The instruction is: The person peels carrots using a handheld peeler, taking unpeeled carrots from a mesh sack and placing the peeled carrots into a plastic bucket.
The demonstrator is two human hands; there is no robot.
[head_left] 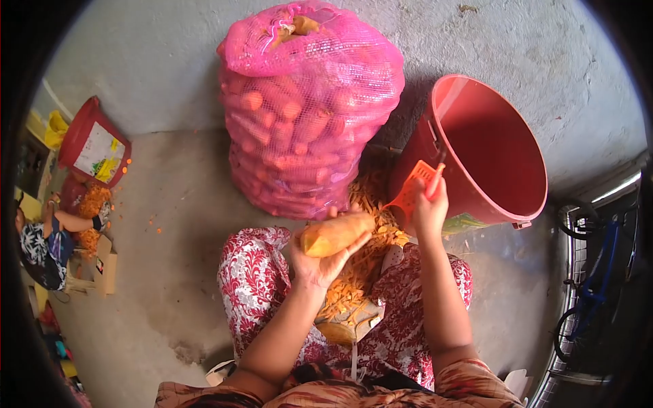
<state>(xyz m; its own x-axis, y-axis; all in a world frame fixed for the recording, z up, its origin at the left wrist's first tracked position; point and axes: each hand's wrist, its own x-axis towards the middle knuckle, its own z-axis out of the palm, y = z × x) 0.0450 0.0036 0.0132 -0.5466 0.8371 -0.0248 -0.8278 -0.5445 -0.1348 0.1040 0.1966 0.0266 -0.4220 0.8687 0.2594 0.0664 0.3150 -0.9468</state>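
Observation:
A thick, pale orange carrot [338, 233] lies across the palm of my left hand [316, 268], its surface looking largely peeled. My fingers curl around its underside. In my right hand [430, 207] is an orange plastic peeler [411, 189] with a broad slotted face, held by its handle. The peeler is apart from the carrot, up by the near side of a large red bucket [401, 183]. Under both hands, carrot peelings [350, 289] are heaped on the floor between my legs.
A pink mesh sack [306, 129] full of carrots stands ahead against the wall. At far left, another person [47, 238] sits near a tilted red tub [95, 146], orange peelings [92, 211] and a cardboard box [105, 265]. A blue bicycle [598, 272] stands at right.

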